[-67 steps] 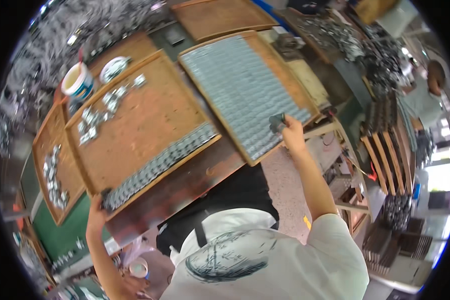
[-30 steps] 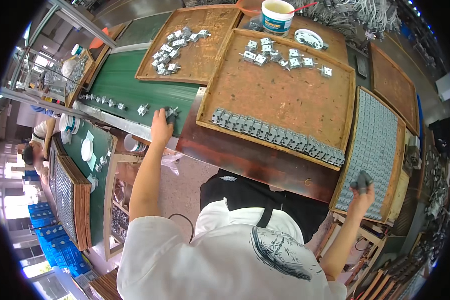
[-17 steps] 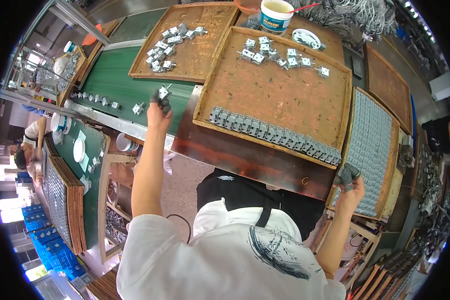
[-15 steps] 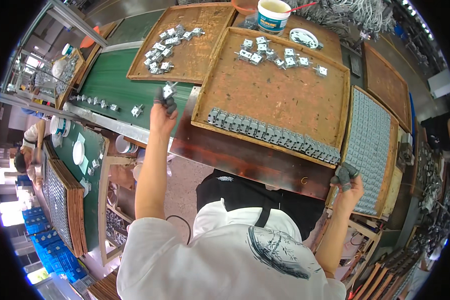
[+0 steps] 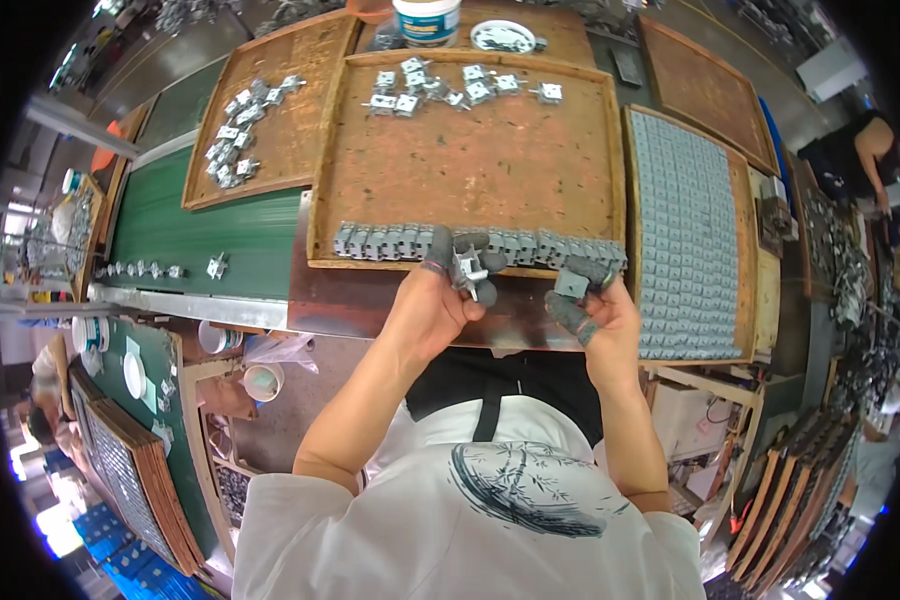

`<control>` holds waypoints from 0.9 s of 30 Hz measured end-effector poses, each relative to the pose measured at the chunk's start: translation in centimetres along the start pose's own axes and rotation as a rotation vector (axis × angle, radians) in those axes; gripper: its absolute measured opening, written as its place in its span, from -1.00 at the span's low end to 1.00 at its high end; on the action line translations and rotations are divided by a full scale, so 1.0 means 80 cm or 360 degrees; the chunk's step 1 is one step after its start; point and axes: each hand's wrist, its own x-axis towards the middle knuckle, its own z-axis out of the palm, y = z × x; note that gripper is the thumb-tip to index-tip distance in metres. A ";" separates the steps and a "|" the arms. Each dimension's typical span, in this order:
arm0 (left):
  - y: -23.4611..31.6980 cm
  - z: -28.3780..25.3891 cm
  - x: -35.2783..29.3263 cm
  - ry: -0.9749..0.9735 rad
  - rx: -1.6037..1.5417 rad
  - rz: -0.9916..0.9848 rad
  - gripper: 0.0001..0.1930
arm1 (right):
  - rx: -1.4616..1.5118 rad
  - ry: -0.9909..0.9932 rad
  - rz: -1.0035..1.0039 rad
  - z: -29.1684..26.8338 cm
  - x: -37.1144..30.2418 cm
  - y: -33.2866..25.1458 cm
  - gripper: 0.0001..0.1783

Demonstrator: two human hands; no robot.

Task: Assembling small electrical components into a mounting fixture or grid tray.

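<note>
Dark finger covers are on both of my hands. My left hand (image 5: pixel 425 300) grips a silver metal bracket-like part (image 5: pixel 469 268) between thumb and fingers, above the near edge of the wooden tray (image 5: pixel 470 170). Just to its right, my right hand (image 5: pixel 612 325) pinches a small grey square block (image 5: pixel 571 284). The two pieces are apart. Behind my hands, a row of grey metal blocks (image 5: pixel 385 240) lines the tray's near side, partly hidden by my fingers. Loose silver parts (image 5: pixel 415 80) lie scattered at the tray's far side.
To the right stands a tray packed with grey square pieces (image 5: pixel 680 230). On the left, another wooden tray (image 5: pixel 290 130) with loose parts sits over a green conveyor belt (image 5: pixel 150 230), which carries several small parts (image 5: pixel 217 265). A white bucket (image 5: pixel 427 20) and white dish (image 5: pixel 503 37) stand behind.
My left hand has come from above the belt to the tray's front with the silver part. My right hand has moved left from the packed tray, and a grey block now shows in it.
</note>
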 end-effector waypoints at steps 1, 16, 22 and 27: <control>-0.008 0.005 -0.004 -0.0150 0.0002 0.0059 -0.53 | -0.0021 0.0006 -0.0011 -0.004 -0.001 -0.001 -0.48; -0.020 0.032 -0.018 -0.0294 0.1035 0.0545 -0.54 | -0.1582 -0.0334 -0.0576 -0.016 -0.004 -0.042 -0.66; -0.018 0.052 -0.026 -0.0326 0.1055 0.0308 -0.60 | -0.1649 -0.0384 -0.0783 -0.013 0.003 -0.044 -0.72; -0.039 0.067 -0.026 -0.0222 0.1363 0.0450 -0.51 | -0.1850 -0.0272 -0.1044 -0.005 0.010 -0.029 -0.72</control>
